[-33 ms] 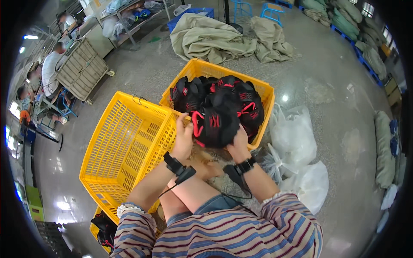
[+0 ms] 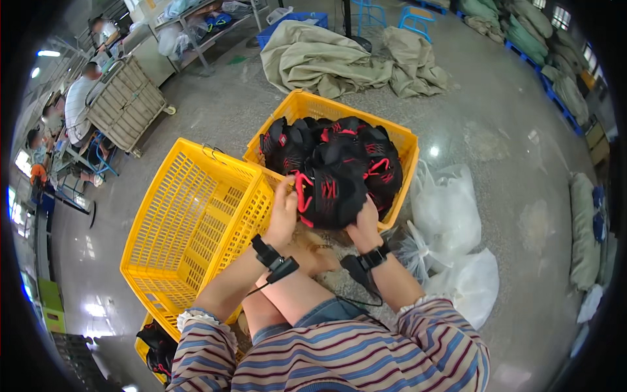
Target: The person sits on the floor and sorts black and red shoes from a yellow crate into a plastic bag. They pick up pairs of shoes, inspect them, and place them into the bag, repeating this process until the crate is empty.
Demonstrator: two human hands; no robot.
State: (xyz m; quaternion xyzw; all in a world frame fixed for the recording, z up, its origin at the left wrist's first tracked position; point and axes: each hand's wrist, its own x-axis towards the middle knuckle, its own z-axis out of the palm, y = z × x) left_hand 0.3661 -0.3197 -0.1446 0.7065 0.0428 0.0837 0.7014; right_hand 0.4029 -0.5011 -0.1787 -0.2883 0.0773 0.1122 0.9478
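Observation:
Between my two hands is a black shoe upper (image 2: 333, 198) with red trim and red lace loops, above the near edge of a yellow crate (image 2: 408, 176). My left hand (image 2: 283, 214) grips its left, red-edged side. My right hand (image 2: 364, 225) is closed on its lower right side, with some fingertips hidden behind it. More black and red shoe uppers (image 2: 287, 145) are heaped in that crate. Close by my left forearm stands a second yellow crate (image 2: 189, 209), tilted, with its slatted inside bare.
White plastic bags (image 2: 447, 206) lie right of the full crate. Beyond it is a heap of beige cloth (image 2: 320, 59). A third crate with black uppers (image 2: 160, 346) sits at lower left. A wheeled cart (image 2: 127, 101) and seated people are at far left.
The shoe upper in my hands has shifted slightly down and to the right, and both hands have moved a little with it. The crates are in the same places.

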